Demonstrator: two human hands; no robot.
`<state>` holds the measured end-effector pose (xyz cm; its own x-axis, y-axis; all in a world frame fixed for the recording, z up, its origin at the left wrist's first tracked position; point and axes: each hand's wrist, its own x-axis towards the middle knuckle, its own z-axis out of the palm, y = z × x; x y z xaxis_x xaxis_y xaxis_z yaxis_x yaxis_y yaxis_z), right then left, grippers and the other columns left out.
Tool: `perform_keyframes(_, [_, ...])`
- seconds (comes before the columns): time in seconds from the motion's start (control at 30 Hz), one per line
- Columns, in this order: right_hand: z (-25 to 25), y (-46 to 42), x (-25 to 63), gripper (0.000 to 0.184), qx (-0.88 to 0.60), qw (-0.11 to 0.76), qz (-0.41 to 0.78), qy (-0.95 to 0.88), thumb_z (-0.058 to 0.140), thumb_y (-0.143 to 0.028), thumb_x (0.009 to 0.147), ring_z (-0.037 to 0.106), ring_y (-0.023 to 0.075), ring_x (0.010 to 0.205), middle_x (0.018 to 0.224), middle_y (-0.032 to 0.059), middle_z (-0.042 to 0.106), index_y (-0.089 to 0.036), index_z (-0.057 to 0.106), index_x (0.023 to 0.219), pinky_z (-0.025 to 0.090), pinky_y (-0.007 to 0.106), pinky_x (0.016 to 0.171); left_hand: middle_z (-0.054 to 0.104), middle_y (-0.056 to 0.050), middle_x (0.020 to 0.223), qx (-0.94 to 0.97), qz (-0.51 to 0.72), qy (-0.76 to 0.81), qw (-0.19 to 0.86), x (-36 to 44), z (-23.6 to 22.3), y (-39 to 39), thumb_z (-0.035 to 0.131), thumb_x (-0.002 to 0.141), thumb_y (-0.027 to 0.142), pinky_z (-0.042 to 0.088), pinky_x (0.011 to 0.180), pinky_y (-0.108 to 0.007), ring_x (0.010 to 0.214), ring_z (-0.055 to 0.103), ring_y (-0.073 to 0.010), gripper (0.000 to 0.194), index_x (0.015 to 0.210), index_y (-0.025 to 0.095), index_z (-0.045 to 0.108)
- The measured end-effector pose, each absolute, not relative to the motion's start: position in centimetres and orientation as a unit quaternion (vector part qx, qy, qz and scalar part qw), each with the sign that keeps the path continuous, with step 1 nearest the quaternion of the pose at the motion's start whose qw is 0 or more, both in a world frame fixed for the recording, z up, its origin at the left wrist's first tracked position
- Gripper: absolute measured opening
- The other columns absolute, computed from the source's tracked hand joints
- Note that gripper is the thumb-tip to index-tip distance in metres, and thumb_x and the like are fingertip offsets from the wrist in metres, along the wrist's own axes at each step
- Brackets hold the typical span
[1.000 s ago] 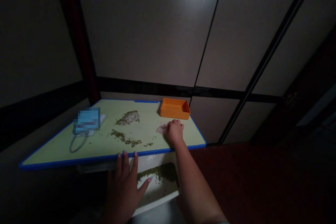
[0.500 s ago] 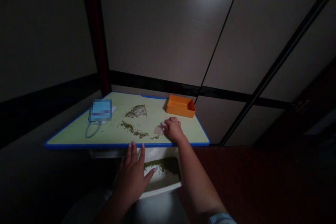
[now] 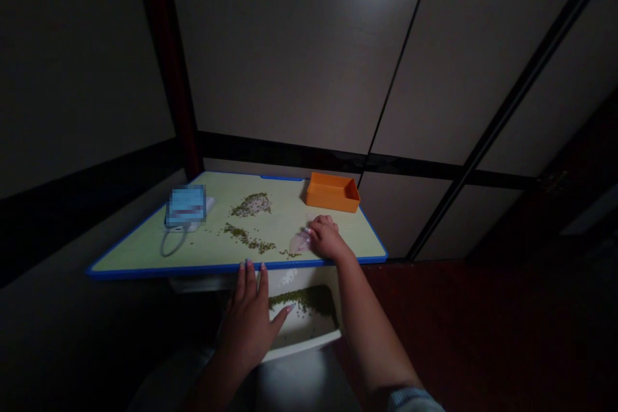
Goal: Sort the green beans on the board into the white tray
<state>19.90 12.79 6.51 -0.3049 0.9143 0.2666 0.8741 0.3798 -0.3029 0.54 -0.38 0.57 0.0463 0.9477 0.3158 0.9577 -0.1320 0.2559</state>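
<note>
My right hand (image 3: 329, 237) is closed, its fingers at the edge of a thin, pale pinkish, see-through piece (image 3: 300, 242) on the yellow-green tabletop (image 3: 203, 248). What kind of piece it is I cannot make out. A few small green grains (image 3: 292, 253) lie just below it. Spread out at the table's blue front edge, my left hand (image 3: 248, 318) has its fingertips by that edge and its thumb over a white bin (image 3: 304, 338). Inside the bin are many green grains (image 3: 316, 301). To the left on the table lies a strip of green grains (image 3: 247, 238).
A heap of pale and green grains (image 3: 252, 205) sits mid-table. An orange open box (image 3: 332, 193) stands at the back right. At the left is a device with a blurred screen (image 3: 187, 205) and a looped cable (image 3: 167, 246). Cabinet panels (image 3: 290, 51) rise behind.
My right hand has shifted slightly right with the see-through piece, which now shows a little more. My left hand stays at the front edge. The camera view has shifted slightly.
</note>
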Motion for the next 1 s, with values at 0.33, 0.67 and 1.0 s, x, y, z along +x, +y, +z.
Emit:
perform_keyframes(0.33, [6.4,12.6,22.3,0.021,-0.581,0.222,0.057,-0.781,0.047,-0.029,0.091,0.039,0.0203,0.101,0.100,0.0059,0.055,-0.020,0.064,0.083,0.030,0.033,0.084,0.018,-0.027,0.152,-0.732,-0.233,-0.639,0.030,0.2,-0.5,0.1,0.051,0.077,0.052,0.029,0.109,-0.048,0.144,0.006,-0.0358,0.084,0.140,0.000,0.032])
perform_keyframes(0.67, [5.4,13.2,21.9,0.022,-0.532,0.251,0.094,-0.803,0.048,-0.028,0.090,0.040,0.0201,0.097,0.093,0.0064,0.057,-0.019,0.065,0.080,0.031,0.033,0.085,0.022,-0.028,0.151,-0.745,-0.264,-0.608,0.080,-0.2,-1.4,0.2,0.049,0.078,0.056,0.034,0.106,-0.049,0.142,0.012,-0.0380,0.085,0.141,0.001,0.030])
perform_keyframes(1.0, [5.5,13.1,21.8,0.022,-0.516,0.249,0.104,-0.813,0.048,-0.029,0.091,0.042,0.0197,0.097,0.092,0.0057,0.057,-0.020,0.064,0.079,0.032,0.033,0.085,0.021,-0.029,0.151,-0.747,-0.276,-0.598,0.089,-0.3,-1.6,0.3,0.053,0.076,0.057,0.035,0.106,-0.050,0.142,0.012,-0.0387,0.089,0.141,0.001,0.029])
